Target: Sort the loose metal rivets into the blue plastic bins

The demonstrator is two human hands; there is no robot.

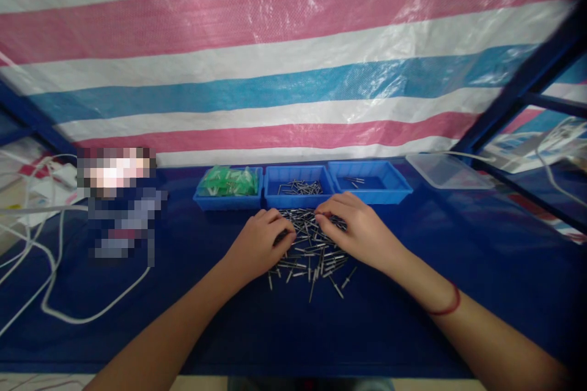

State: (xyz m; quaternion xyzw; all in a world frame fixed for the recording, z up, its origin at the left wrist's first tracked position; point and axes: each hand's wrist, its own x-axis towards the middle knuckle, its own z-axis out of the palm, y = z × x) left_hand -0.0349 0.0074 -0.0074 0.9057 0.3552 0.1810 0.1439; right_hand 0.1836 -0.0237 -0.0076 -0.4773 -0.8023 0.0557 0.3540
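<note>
Pink, white and blue striped tarpaulin point(293, 73) behind, clear plastic container point(447, 172) at right, white cable point(77, 321) at left

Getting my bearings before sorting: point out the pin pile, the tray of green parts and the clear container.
pin pile point(312, 255): head view, its middle.
tray of green parts point(228, 202): head view, front wall.
clear container point(447, 172): head view, bare floor.

Both hands rested palm-down on a loose pile of small silver metal pins point(312, 256) on the dark blue bench point(413, 293): left hand point(259, 244) at its left edge, right hand point(355, 229) at its right. Three shallow blue plastic trays point(300, 198) stood just behind.
</note>
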